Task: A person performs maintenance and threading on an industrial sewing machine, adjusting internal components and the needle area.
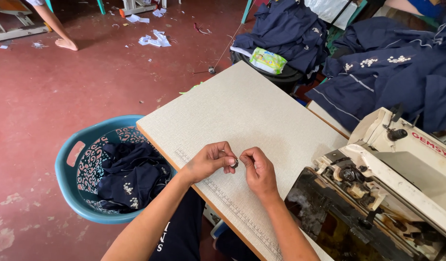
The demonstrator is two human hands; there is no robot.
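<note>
The red floor fills the left of the frame, and your table runs across the centre. Navy garments pile up at the upper right, above the tipped-back sewing machine at the lower right. A teal basket of more navy cloth sits lower left. At centre, your left hand and right hand meet, fingertips pinched together on a small metal bobbin just above the table.
</note>
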